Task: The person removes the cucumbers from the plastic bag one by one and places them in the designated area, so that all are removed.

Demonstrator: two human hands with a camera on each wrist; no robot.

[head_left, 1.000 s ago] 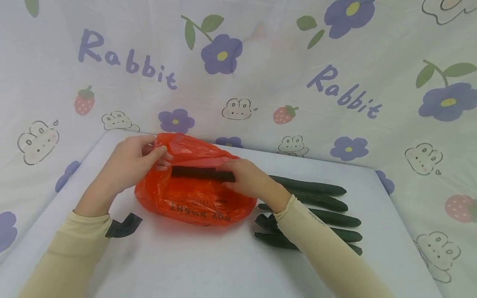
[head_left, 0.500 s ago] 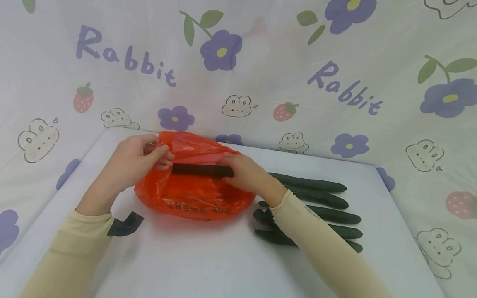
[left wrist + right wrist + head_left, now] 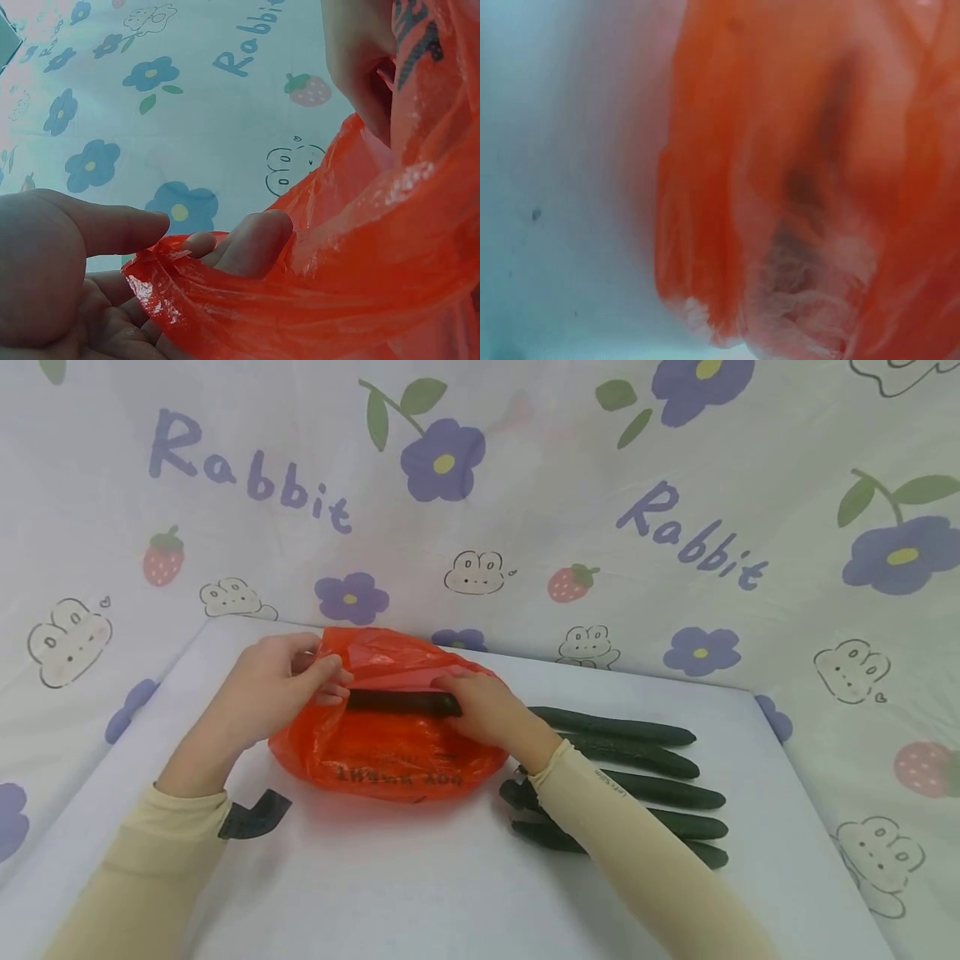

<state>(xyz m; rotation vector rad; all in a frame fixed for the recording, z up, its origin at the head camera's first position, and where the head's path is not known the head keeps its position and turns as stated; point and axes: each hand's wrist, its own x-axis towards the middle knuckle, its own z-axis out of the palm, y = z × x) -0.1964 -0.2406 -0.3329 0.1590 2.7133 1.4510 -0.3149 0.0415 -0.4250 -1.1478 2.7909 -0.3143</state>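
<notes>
Looking L to R: my left hand [image 3: 270, 693] pinches the rim of the orange bag [image 3: 390, 752], thumb & fingers clamped on the thin plastic; the bag lies mid table [image 3: 420, 893]; my right hand [image 3: 483, 706] grips a dark cucumber [image 3: 397, 702] at the bag's mouth; more cucumbers [image 3: 645, 760] lie in a row just R of the bag.

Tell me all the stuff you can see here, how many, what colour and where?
plastic bag: one, orange, middle of the table.
cucumber in the bag's mouth: one, dark green.
cucumbers on the table: about five, dark green, right of the bag.
table: one, white.
cloth backdrop: one, white with purple flowers, strawberries, rabbits.
left hand: pinches the bag's rim.
right hand: grips the cucumber at the bag.
</notes>
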